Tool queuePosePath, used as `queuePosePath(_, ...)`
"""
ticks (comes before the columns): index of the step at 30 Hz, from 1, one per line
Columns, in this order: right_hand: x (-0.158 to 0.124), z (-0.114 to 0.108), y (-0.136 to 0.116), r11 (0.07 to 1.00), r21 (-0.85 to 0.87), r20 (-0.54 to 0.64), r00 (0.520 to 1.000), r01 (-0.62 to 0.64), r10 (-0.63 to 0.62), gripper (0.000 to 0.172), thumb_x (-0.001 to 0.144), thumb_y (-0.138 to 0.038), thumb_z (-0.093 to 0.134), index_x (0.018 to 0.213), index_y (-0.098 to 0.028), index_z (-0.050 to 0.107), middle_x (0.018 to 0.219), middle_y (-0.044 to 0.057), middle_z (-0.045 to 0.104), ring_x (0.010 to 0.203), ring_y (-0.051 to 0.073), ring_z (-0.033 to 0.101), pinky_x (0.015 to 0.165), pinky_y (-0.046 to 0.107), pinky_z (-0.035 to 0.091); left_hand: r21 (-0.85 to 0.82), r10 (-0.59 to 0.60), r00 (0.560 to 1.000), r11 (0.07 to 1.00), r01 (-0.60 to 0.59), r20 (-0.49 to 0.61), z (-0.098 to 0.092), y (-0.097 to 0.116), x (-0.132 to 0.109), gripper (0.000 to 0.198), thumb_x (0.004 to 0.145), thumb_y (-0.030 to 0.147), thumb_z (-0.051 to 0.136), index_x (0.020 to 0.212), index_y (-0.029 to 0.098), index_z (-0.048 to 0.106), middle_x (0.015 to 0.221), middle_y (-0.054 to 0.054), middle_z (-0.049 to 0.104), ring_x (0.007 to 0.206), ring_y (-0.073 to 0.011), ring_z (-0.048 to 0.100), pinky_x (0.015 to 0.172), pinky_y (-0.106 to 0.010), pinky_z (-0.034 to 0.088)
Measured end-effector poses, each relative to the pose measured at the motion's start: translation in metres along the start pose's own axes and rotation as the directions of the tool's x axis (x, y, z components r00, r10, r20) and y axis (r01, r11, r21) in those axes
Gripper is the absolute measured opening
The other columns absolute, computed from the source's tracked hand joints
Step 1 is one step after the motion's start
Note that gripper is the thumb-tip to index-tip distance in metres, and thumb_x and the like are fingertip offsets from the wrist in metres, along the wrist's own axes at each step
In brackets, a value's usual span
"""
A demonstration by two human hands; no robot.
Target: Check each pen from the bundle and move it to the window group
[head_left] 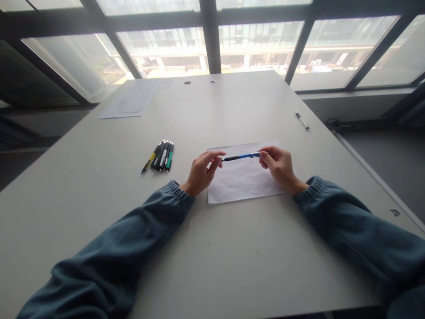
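A blue and black pen point(244, 156) is held nearly level between my two hands, above a white sheet of paper point(244, 184). My right hand point(278, 165) grips its right end between thumb and fingers. At the other end, the thumb and fingers of my left hand point(204, 170) close around the pen's tip. Left of my left hand, several pens point(162, 156) lie side by side in a bunch on the table, with black, green and yellow parts.
The white table point(232, 252) reaches to the windows. A lone white and black pen point(302, 121) lies at the right, near the table's edge. Several paper sheets point(124, 102) rest at the far left. Two small round fittings sit at the far edge.
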State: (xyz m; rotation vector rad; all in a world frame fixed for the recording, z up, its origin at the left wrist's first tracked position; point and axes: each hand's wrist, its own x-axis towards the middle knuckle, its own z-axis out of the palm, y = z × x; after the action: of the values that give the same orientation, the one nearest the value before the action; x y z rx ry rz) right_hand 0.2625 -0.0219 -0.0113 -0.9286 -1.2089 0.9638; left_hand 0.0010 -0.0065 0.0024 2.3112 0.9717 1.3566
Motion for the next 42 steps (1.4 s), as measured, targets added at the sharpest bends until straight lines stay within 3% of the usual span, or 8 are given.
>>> queuePosePath(5, 0.000, 0.000, -0.002, 1.000, -0.014, -0.011, 1.000, 0.000, 0.000, 0.026, 0.083, -0.043, 0.079, 0.087, -0.018, 0.073, 0.059, -0.002, 0.061, 0.051, 0.010, 0.052, 0.048, 0.025, 0.040, 0.002, 0.020, 1.000, 1.000, -0.020, -0.012, 0.000, -0.004, 0.002, 0.015, 0.099, 0.028, 0.064, 0.104, 0.020, 0.075, 0.081, -0.003, 0.076, 0.078, -0.0155, 0.069, 0.067, -0.026, 0.053)
queuePosePath(11, 0.000, 0.000, -0.002, 1.000, -0.018, -0.034, 0.999, 0.002, -0.002, 0.027, 0.082, -0.045, 0.079, 0.087, -0.018, 0.072, 0.060, -0.001, 0.062, 0.051, 0.010, 0.052, 0.047, 0.025, 0.040, 0.065, 0.099, 0.994, 0.993, -0.097, -0.041, 0.001, -0.006, 0.005, 0.010, 0.093, 0.023, 0.070, 0.101, 0.022, 0.076, 0.092, -0.005, 0.075, 0.086, -0.0171, 0.067, 0.081, -0.033, 0.055)
queuePosePath(23, 0.002, -0.001, -0.004, 0.999, -0.038, -0.059, 0.998, 0.001, -0.004, 0.023, 0.083, -0.040, 0.076, 0.087, -0.018, 0.071, 0.061, -0.001, 0.062, 0.052, 0.011, 0.052, 0.049, 0.026, 0.039, 0.109, 0.049, 0.997, 0.993, -0.042, -0.065, 0.001, -0.005, 0.005, 0.009, 0.095, 0.025, 0.067, 0.092, 0.020, 0.073, 0.089, -0.004, 0.070, 0.086, -0.0174, 0.065, 0.080, -0.034, 0.055)
queuePosePath(34, 0.020, -0.018, 0.002, 1.000, -0.010, -0.344, 0.939, 0.010, -0.013, 0.011, 0.081, -0.032, 0.062, 0.077, -0.022, 0.059, 0.053, -0.007, 0.041, 0.046, 0.010, 0.040, 0.043, 0.024, 0.028, 0.159, -0.042, 0.989, 0.985, 0.065, -0.144, -0.004, -0.010, 0.001, 0.012, 0.098, 0.026, 0.061, 0.093, 0.019, 0.071, 0.090, -0.004, 0.068, 0.087, -0.0177, 0.063, 0.076, -0.032, 0.053)
queuePosePath(38, 0.022, -0.018, 0.003, 0.999, 0.033, -0.397, 0.917, -0.018, 0.029, 0.009, 0.077, -0.029, 0.063, 0.080, -0.021, 0.062, 0.058, -0.004, 0.050, 0.052, 0.011, 0.047, 0.045, 0.023, 0.032, 0.160, -0.047, 0.988, 0.985, 0.070, -0.145, -0.004, -0.008, 0.001, 0.013, 0.098, 0.026, 0.061, 0.093, 0.019, 0.070, 0.090, -0.004, 0.068, 0.087, -0.0177, 0.062, 0.078, -0.032, 0.052)
queuePosePath(42, 0.019, -0.013, 0.004, 0.997, -0.002, -0.334, 0.940, -0.077, 0.072, 0.015, 0.075, -0.026, 0.066, 0.087, -0.018, 0.070, 0.067, 0.000, 0.064, 0.061, 0.012, 0.057, 0.050, 0.023, 0.039, 0.191, 0.006, 0.992, 0.982, 0.018, -0.124, -0.004, -0.005, 0.002, 0.013, 0.097, 0.028, 0.063, 0.091, 0.020, 0.071, 0.088, -0.004, 0.068, 0.086, -0.0180, 0.061, 0.083, -0.035, 0.051)
